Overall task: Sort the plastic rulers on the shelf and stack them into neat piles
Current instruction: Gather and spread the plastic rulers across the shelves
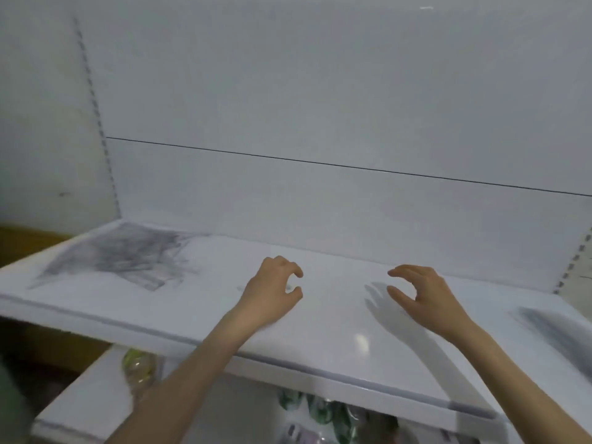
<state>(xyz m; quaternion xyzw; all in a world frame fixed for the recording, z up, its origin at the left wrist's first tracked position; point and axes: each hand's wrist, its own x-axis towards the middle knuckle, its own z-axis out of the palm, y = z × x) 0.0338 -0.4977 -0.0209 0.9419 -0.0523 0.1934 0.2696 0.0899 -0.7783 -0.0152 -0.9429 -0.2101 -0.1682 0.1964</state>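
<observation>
Left hand [272,290] and right hand [419,296] hover half-curled and empty over the shelf [333,318], with the blurry ruler heap [128,254] off left, closer to the left one.

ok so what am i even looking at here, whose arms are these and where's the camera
There is no machine here, just a person. The single picture comes from a wide-angle camera worn on their head, looking forward and down, so the two bare arms reaching in are their own. The left hand and right hand hover over a white glossy shelf, fingers loosely curved, nothing visible in either. On the shelf's left lies a blurred grey heap, and a grey smear shows at the right edge; both are too blurred to identify. Below, a lower shelf holds blurred greenish goods.
</observation>
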